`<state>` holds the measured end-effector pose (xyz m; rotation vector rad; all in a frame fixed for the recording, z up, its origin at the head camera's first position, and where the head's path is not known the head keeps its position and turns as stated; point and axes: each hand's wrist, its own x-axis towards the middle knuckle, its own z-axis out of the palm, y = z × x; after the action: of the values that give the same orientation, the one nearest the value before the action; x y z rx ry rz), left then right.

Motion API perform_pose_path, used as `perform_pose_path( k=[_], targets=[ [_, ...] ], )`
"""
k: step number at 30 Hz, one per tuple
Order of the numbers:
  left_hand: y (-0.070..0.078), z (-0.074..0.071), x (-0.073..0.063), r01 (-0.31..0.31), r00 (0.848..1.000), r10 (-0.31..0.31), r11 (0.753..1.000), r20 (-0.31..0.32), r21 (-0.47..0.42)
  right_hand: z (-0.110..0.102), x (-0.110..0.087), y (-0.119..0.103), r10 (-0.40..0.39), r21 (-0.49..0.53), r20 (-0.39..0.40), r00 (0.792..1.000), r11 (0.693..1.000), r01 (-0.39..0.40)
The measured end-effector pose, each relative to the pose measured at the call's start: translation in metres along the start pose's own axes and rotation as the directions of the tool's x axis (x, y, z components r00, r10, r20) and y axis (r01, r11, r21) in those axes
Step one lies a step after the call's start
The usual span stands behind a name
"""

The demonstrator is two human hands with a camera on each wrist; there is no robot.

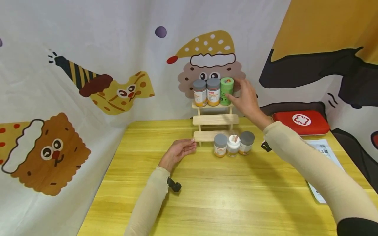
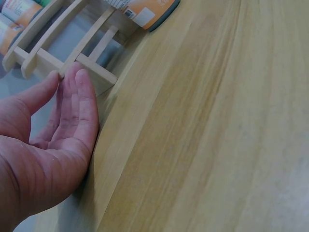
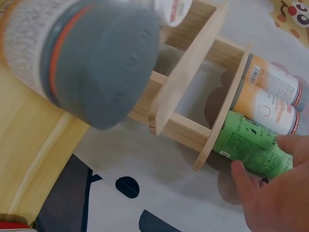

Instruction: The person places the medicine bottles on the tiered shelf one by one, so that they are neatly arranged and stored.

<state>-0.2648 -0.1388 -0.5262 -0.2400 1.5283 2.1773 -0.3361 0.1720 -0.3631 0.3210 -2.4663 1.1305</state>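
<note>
At the top step of a small wooden tiered stand [image 1: 215,120], my right hand [image 1: 247,100] holds a green canister [image 1: 226,91], thumb across its front and fingers at its right side. The canister stands upright beside two grey-lidded bottles [image 1: 213,92]. In the right wrist view, the thumb and a finger of the right hand [image 3: 280,188] lie against the green canister [image 3: 248,145]. My left hand [image 1: 180,151] pinches the left end of the lowest step. The left wrist view has the left hand's thumb and fingertips [image 2: 83,79] at that wooden end.
Before the lowest step stand a grey-lidded bottle [image 1: 220,145], a small white-capped bottle [image 1: 233,145] and a wider grey-lidded jar [image 1: 246,143]. A red zip case [image 1: 301,122] and a pale flat packet [image 1: 327,154] lie at the right. Behind hangs a printed cloth [image 1: 118,49].
</note>
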Motion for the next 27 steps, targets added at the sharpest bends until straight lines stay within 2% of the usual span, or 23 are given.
perform_pose_path(
  k=[8,16,22,27],
  targets=[
    [0.000,0.000,-0.001,-0.001,1.000,0.001,1.000,0.003,0.003,-0.008,-0.022,0.005,0.029,0.063,0.017,0.999,0.998,-0.030],
    [0.000,0.001,-0.001,-0.004,1.000,0.004,1.000,-0.004,0.005,-0.015,-0.051,0.012,0.016,0.027,0.055,0.998,0.999,-0.017],
    [0.000,0.002,-0.001,-0.001,1.000,0.001,1.000,-0.009,0.005,-0.020,-0.069,0.021,0.027,0.043,0.125,0.992,0.999,-0.033],
    [0.000,0.002,-0.001,0.000,1.000,0.000,1.000,-0.003,0.006,-0.028,-0.083,0.038,0.067,0.110,0.239,0.969,0.989,-0.095]
  ],
)
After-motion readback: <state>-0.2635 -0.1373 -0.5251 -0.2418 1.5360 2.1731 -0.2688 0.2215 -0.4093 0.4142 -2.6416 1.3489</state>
